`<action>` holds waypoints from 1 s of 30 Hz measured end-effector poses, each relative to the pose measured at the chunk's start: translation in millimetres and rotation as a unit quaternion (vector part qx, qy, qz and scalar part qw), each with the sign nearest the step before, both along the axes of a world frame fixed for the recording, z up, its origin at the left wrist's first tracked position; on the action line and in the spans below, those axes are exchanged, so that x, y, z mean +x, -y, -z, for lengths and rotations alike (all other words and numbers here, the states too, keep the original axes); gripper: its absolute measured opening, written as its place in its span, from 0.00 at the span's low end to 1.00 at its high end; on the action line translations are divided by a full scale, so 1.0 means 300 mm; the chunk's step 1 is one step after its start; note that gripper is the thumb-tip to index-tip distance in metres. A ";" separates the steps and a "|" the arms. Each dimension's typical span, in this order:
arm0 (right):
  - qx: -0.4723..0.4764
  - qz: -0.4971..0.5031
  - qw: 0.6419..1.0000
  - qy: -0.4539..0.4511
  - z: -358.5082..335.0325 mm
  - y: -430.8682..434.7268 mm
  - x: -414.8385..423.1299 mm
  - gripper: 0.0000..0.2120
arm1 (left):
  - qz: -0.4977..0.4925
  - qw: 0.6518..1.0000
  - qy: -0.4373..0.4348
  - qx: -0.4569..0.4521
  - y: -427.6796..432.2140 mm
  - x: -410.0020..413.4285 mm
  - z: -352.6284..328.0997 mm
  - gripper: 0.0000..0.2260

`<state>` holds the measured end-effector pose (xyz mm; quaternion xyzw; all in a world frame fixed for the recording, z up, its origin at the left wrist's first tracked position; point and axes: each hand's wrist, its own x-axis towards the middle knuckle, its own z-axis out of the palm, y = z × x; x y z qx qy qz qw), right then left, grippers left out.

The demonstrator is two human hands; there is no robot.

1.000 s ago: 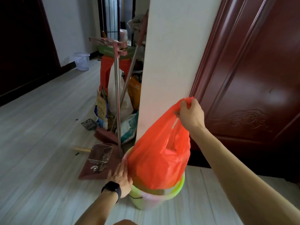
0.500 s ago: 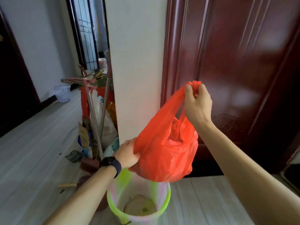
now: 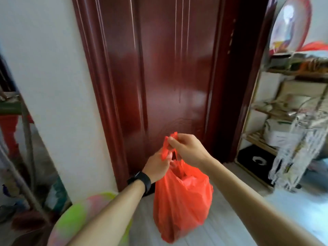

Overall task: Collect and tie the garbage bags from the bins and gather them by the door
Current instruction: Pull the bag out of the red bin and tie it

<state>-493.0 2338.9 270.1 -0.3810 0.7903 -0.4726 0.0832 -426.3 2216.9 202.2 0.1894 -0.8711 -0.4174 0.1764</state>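
Note:
A full red garbage bag (image 3: 182,201) hangs in the air in front of a dark red door (image 3: 168,77), clear of the bin. My right hand (image 3: 186,150) pinches one handle at the top of the bag. My left hand (image 3: 158,166), with a black watch on the wrist, grips the other handle just below and to the left. The green and pink bin (image 3: 78,212) sits at the lower left, partly hidden behind my left forearm.
A white wall column (image 3: 49,86) stands left of the door. Brooms and clutter (image 3: 21,157) lean at the far left. A metal shelf rack (image 3: 284,112) with boxes and a hanging plastic bag stands at the right, over pale plank flooring.
The bag has come fully out of the bin and moved right, in front of the door. My left hand went from the bag's side up to a handle. The view swung right.

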 end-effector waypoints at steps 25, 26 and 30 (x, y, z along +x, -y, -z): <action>-0.051 0.133 0.957 0.253 0.691 -0.257 -0.170 0.18 | 0.114 0.972 0.139 0.150 -0.102 -0.120 0.502 0.15; -0.006 0.102 0.962 0.253 0.745 -0.266 -0.162 0.29 | 0.128 0.965 0.146 0.174 -0.091 -0.124 0.501 0.14; 0.135 -0.037 0.979 0.149 0.944 -0.234 -0.114 0.47 | 0.180 0.925 0.187 0.279 -0.066 -0.158 0.483 0.11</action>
